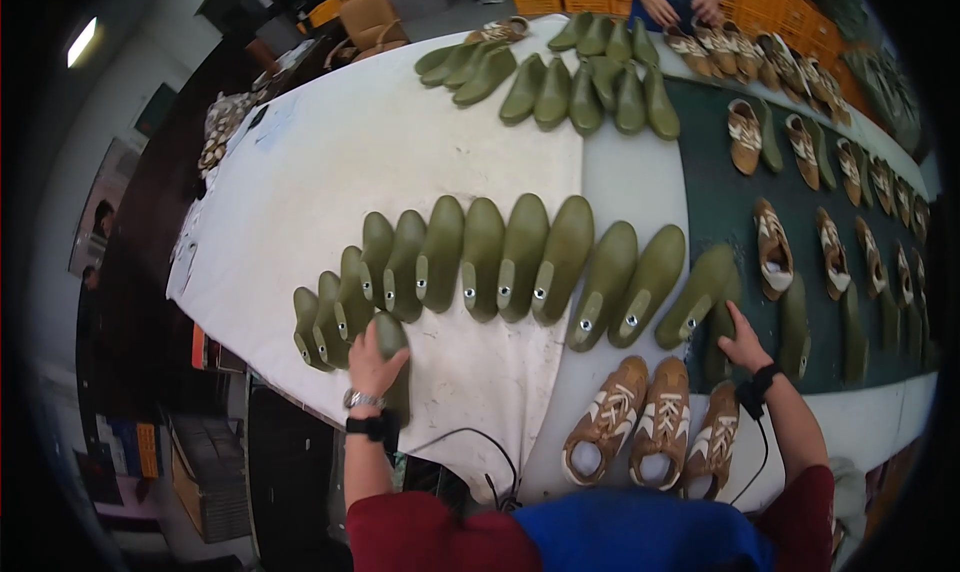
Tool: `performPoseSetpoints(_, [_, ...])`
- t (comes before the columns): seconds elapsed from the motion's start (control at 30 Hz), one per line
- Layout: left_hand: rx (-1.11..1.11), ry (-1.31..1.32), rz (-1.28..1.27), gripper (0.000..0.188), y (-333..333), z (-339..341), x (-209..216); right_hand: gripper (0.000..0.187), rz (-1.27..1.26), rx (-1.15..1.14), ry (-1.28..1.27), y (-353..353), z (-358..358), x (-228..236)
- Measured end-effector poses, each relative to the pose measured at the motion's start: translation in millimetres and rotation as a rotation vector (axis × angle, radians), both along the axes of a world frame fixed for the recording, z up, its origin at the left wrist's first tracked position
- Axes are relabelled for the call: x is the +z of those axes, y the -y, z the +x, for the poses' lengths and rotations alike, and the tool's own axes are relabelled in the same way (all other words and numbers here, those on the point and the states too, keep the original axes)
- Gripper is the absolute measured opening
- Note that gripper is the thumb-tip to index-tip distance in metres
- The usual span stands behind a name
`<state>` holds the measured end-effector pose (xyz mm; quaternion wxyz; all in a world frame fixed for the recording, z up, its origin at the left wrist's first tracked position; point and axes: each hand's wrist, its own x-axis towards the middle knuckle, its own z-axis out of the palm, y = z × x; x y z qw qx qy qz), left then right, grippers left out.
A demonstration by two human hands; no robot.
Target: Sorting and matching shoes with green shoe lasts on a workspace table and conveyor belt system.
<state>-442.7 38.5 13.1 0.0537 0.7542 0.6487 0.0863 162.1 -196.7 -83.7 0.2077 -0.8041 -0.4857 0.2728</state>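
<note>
Green shoe lasts stand in a curved row across the table, with a last (482, 257) near the row's middle. At its left end my left hand (372, 366) is closed round the side of a separate last (393, 344), thumb across it. At the right end my right hand (746, 344) grips the edge of another last (717, 347), beside a tilted last (700, 287). Some fingers of both hands are hidden behind the lasts. Between my arms lie brown sneakers with white stripes, one sneaker (605, 422) nearest the row; a third sneaker (712, 437) is partly covered by my forearm.
More green lasts (585, 102) lie at the table's far edge. To the right, a dark green mat (710, 162) carries rows of sneakers and lasts. Across the table a person's hands (680, 10) are by more sneakers. A black cable (480, 434) hangs near the front edge.
</note>
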Motion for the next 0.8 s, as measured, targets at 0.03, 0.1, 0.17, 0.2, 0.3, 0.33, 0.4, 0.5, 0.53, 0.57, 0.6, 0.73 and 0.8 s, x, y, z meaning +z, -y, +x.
performPoseSetpoints(0.03, [0.084, -0.019, -0.19, 0.091, 20.1, -17.6, 3.3, 0.076, 0.02, 0.012, -0.006, 2.1, 4.3, -3.8])
performPoseSetpoints(0.1, [0.154, 0.17, -0.357, 0.086, 59.3, -73.1, -16.6, 0.074, 0.057, 0.053, 0.028, -3.4, 1.5, -5.9])
performPoseSetpoints(0.17, [0.281, 0.549, -0.199, 0.072, 86.3, -101.5, -47.9, 0.076, 0.038, 0.052, 0.028, -16.1, -8.9, 1.0])
performPoseSetpoints(0.2, [0.291, 0.588, -0.17, 0.064, 91.6, -112.2, -58.8, 0.077, 0.022, 0.038, 0.007, -17.1, -7.4, 2.0])
performPoseSetpoints(0.3, [0.321, 0.518, -0.137, 0.05, 91.5, -77.7, -54.7, 0.08, -0.161, -0.099, 0.04, -12.8, -18.8, 32.4])
performPoseSetpoints(0.33, [0.298, 0.459, -0.073, 0.051, 95.4, -65.3, -51.6, 0.077, -0.181, -0.134, 0.117, -4.4, -26.5, 53.6])
performPoseSetpoints(0.4, [0.245, 0.412, -0.083, 0.053, 112.0, -43.1, -54.4, 0.065, -0.083, -0.175, 0.272, 2.3, -36.3, 53.7])
performPoseSetpoints(0.5, [0.21, 0.251, -0.141, 0.054, 151.1, 22.0, -43.6, 0.041, 0.265, -0.183, 0.255, -11.1, -37.7, 43.5])
performPoseSetpoints(0.53, [0.189, 0.261, -0.156, 0.054, 162.4, 25.5, -42.8, 0.043, 0.017, -0.141, 0.171, -21.4, -62.0, 78.1])
performPoseSetpoints(0.57, [0.148, 0.276, -0.173, 0.053, 169.9, 36.2, -42.1, 0.053, -0.059, -0.092, 0.18, -25.5, -71.3, 80.5])
performPoseSetpoints(0.6, [0.125, 0.254, -0.145, 0.05, 181.3, 59.5, -29.7, 0.065, -0.132, -0.025, 0.257, -27.6, -79.1, 79.0])
performPoseSetpoints(0.73, [0.051, 0.233, -0.154, 0.049, 190.6, 87.6, -29.7, 0.1, -0.231, -0.28, 0.074, -44.0, -93.1, 42.9])
performPoseSetpoints(0.8, [0.04, 0.252, -0.163, 0.05, 192.4, 89.7, -29.8, 0.102, -0.213, -0.369, -0.053, -55.8, -83.1, 29.0])
